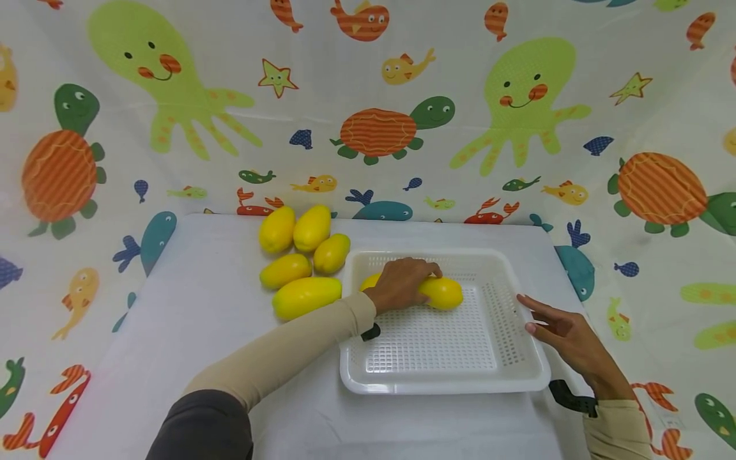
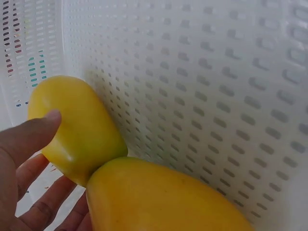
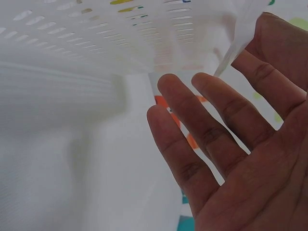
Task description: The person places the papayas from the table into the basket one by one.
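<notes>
My left hand [image 1: 402, 284] reaches into a white perforated plastic basket [image 1: 425, 383] and grips a yellow mango [image 1: 443, 292]. In the left wrist view, the thumb lies on top of that mango and the other fingers curve along its far side. A second mango [image 2: 163, 197] lies end to end with it; in the head view my hand and wrist hide most of this one. My right hand [image 1: 566, 335] is at the basket's right rim, thumb and index fingertip touching it. Its fingers are extended and spread in the right wrist view.
Several more yellow mangoes [image 1: 307, 298] are grouped on the white table [image 1: 213, 287] left of the basket, some against its left side. A curtain [image 1: 368, 76] printed with sea animals hangs behind the table and along its sides.
</notes>
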